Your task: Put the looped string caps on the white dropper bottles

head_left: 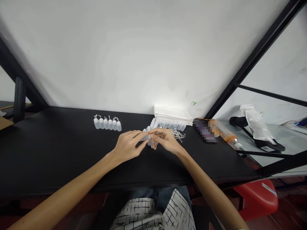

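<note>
Between thumb and fingers of my left hand [129,144] lies a small translucent white plastic bottle [144,138], tilted with its neck end to the right. My right hand [165,139] pinches that neck end; whether a cap or cord is in the fingertips is too small to tell. More white bottles [153,122] stand in a cluster just behind the hands, partly hidden by them. A tangle of white cord loops [177,135] lies to the right of my right hand.
Several bottles with loops on top [107,124] stand in a row at the left on the black table [59,150]. A stack of white sheets or bags [171,113] leans by the wall. Rightward are a blurred dark object [205,131] and an orange-labelled drink bottle [225,134].
</note>
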Motion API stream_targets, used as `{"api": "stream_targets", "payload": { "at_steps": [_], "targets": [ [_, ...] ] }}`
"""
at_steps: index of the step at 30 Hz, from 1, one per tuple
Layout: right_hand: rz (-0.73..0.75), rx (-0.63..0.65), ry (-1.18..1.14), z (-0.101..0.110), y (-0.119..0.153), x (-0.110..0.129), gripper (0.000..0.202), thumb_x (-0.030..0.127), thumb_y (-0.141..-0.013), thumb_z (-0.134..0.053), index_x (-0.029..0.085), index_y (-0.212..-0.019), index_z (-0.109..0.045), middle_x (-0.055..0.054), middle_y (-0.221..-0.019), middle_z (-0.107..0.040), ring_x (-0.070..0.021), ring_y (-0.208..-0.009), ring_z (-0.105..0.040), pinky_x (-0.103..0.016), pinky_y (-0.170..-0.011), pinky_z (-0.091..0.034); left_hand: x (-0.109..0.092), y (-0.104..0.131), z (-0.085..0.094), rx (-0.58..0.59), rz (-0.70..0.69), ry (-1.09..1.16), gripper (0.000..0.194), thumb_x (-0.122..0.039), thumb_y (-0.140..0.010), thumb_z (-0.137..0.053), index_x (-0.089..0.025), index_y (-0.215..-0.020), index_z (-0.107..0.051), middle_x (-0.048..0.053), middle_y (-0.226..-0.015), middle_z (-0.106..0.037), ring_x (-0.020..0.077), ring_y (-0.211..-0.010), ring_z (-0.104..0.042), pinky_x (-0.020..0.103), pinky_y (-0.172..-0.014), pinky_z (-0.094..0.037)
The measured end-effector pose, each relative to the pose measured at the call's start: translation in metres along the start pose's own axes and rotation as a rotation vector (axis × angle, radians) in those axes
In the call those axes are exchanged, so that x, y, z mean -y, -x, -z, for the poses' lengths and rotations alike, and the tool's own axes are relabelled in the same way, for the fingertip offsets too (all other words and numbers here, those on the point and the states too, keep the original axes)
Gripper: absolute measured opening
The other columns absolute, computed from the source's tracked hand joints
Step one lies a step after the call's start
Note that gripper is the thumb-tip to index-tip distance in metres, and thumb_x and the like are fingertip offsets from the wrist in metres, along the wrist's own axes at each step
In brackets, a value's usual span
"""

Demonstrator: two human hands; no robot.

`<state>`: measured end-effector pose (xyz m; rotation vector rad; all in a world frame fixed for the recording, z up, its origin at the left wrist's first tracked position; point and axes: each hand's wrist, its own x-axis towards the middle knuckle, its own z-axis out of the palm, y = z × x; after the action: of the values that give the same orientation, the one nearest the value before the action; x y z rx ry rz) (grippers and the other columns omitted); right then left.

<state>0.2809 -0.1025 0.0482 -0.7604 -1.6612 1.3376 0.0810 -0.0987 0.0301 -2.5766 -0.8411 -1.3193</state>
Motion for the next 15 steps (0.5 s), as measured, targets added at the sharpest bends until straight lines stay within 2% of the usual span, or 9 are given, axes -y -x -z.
{"api": "stream_targets", "payload": {
  "at_steps": [4, 8, 12, 15],
  "targets": [
    [-0.005, -0.021, -0.041, 0.002, -0.001, 0.000, 0.030, 0.036, -0.080, -0.073, 0.014, -0.101, -0.070, 0.000, -0.068, -0.066, -0.0099, -0.048, -0.060, -0.025, -0.048, -0.053, -0.001, 0.000, 0.002, 0.039, 0.122, 0.135, 0.023, -0.024, -0.090, -0.058, -0.017, -0.109, -0.068, 0.006, -0.089, -0.074, 0.0132, -0.060, -0.062, 0.025, -0.059, -0.050],
    [-0.008, -0.034, -0.050, 0.009, 0.000, 0.002, 0.029, 0.031, -0.076, -0.076, 0.015, -0.100, -0.072, 0.000, -0.069, -0.065, -0.0112, -0.051, -0.062, -0.027, -0.053, -0.053, -0.001, -0.004, 0.007, 0.075, 0.287, 0.302, 0.029, -0.030, -0.090, -0.058, -0.018, -0.115, -0.067, 0.008, -0.099, -0.074, 0.0127, -0.061, -0.063, 0.026, -0.063, -0.053],
    [0.034, -0.139, -0.028, 0.013, -0.001, 0.004, 0.024, 0.032, -0.077, -0.075, 0.015, -0.095, -0.074, -0.001, -0.072, -0.066, -0.0100, -0.051, -0.060, -0.025, -0.051, -0.050, -0.002, -0.011, 0.012, 0.250, 0.566, 0.771, 0.039, -0.038, -0.091, -0.056, -0.011, -0.119, -0.064, 0.008, -0.076, -0.072, 0.0179, -0.062, -0.068, 0.029, -0.057, -0.056],
    [0.073, -0.216, -0.016, 0.014, -0.002, 0.004, 0.024, 0.035, -0.078, -0.073, 0.016, -0.092, -0.074, -0.002, -0.073, -0.066, -0.0098, -0.051, -0.058, -0.025, -0.049, -0.049, -0.002, -0.017, 0.016, 0.291, 0.753, 1.092, 0.042, -0.041, -0.086, -0.064, -0.008, -0.113, -0.064, 0.011, -0.080, -0.072, 0.0232, -0.068, -0.072, 0.030, -0.053, -0.058]
  ]
}}
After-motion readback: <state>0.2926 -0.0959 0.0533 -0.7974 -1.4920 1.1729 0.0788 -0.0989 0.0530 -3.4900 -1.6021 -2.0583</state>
